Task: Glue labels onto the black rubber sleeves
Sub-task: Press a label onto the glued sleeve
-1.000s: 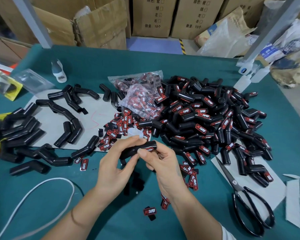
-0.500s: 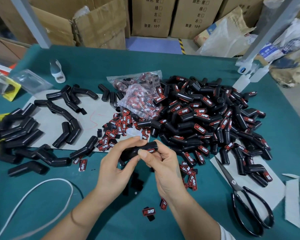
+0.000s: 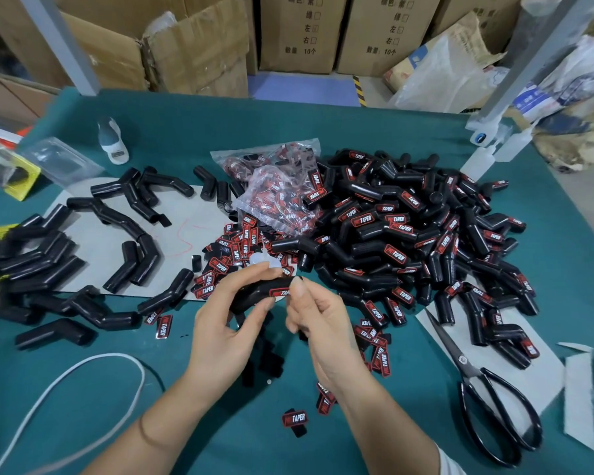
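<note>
My left hand [image 3: 230, 323] grips a bent black rubber sleeve [image 3: 251, 298] above the table's near middle. A red label [image 3: 279, 292] sits on the sleeve's right part. My right hand [image 3: 319, 323] has its fingers curled, and its thumb pinches the sleeve's right end beside the label. Loose red "TAPER" labels [image 3: 235, 248] lie just behind my hands. To the right is a big pile of labelled sleeves [image 3: 408, 234]. Unlabelled sleeves [image 3: 131, 258] lie on the left, on and around a grey card [image 3: 182, 214].
A plastic bag of labels [image 3: 278, 193] lies behind the loose ones. A small white bottle [image 3: 113, 142] stands far left, and squeeze bottles [image 3: 484, 159] far right. Black scissors [image 3: 487, 389] lie at the right front, a white cord [image 3: 83, 378] at the left front. One label [image 3: 295, 418] lies near my right forearm.
The sleeve has tilted, its left end now lower in my left hand. My right thumb has slid off the label toward the sleeve's right end.
</note>
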`<control>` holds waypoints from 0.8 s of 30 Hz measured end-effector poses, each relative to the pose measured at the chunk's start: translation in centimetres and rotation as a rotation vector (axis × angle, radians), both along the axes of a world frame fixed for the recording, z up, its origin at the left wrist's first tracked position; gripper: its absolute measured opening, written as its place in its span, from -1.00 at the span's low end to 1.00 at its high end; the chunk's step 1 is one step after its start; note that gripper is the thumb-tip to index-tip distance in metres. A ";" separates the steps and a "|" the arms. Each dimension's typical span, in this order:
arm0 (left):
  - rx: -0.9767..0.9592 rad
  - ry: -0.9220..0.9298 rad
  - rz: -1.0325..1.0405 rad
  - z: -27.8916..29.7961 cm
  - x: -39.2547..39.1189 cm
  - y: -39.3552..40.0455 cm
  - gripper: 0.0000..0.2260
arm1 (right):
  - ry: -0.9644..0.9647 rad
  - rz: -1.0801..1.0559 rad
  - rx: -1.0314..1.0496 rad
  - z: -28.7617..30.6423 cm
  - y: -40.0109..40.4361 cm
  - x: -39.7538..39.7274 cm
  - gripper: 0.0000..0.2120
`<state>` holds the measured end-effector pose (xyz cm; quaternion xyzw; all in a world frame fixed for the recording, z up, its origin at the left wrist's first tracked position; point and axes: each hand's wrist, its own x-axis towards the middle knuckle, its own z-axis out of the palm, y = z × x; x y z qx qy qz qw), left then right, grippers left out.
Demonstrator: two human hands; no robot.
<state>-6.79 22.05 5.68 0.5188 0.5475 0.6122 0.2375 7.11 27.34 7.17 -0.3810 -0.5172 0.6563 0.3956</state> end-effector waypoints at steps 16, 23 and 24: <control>-0.003 0.013 -0.010 0.0 0.6 -0.1 -0.55 | 0.124 -0.068 0.040 0.4 -0.8 -0.5 -0.87; 0.105 0.013 0.034 0.5 -0.6 0.3 -0.65 | -0.042 -0.028 0.091 0.5 -0.6 -0.2 -0.58; 0.131 0.037 0.049 0.7 -0.8 0.4 -0.68 | -0.042 -0.031 0.117 0.4 -0.6 -0.2 -0.58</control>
